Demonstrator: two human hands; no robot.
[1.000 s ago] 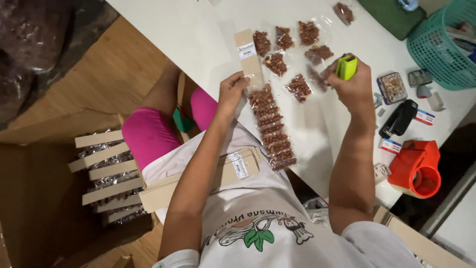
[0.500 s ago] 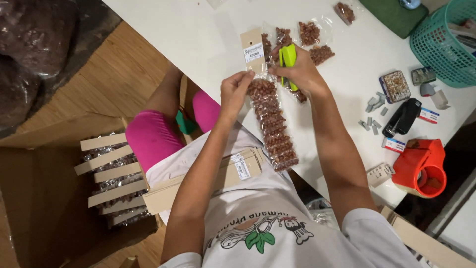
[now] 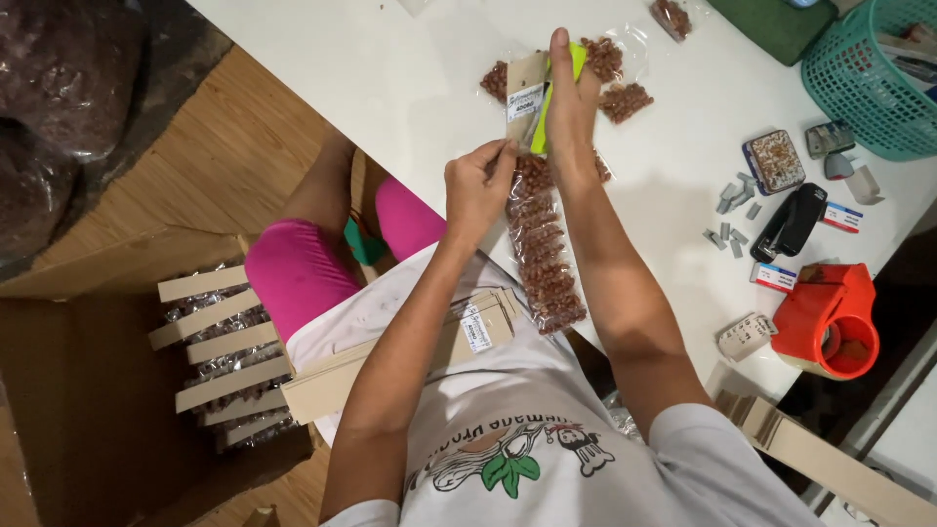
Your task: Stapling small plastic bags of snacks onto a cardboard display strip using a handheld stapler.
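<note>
Holding nut strip (image 3: 540, 249) w/ left hand (image 3: 475, 187), right hand (image 3: 569, 102) pressing green stapler (image 3: 552, 98).

White desk (image 3: 390, 88); clear strip (image 3: 542, 244) of reddish-brown nuts with tan card header (image 3: 525, 90); lime-green stapler (image 3: 556, 98); teal mesh basket (image 3: 859, 88); red-orange tape dispenser (image 3: 830, 317); black stapler (image 3: 789, 222); pink shorts (image 3: 293, 273).

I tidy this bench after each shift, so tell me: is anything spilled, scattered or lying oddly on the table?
Loose grey staple strips lie scattered on the white table, beside the black stapler rather than in the open tin. The red tape dispenser sits close to the table's edge. Nothing looks spilled or damaged.
</note>
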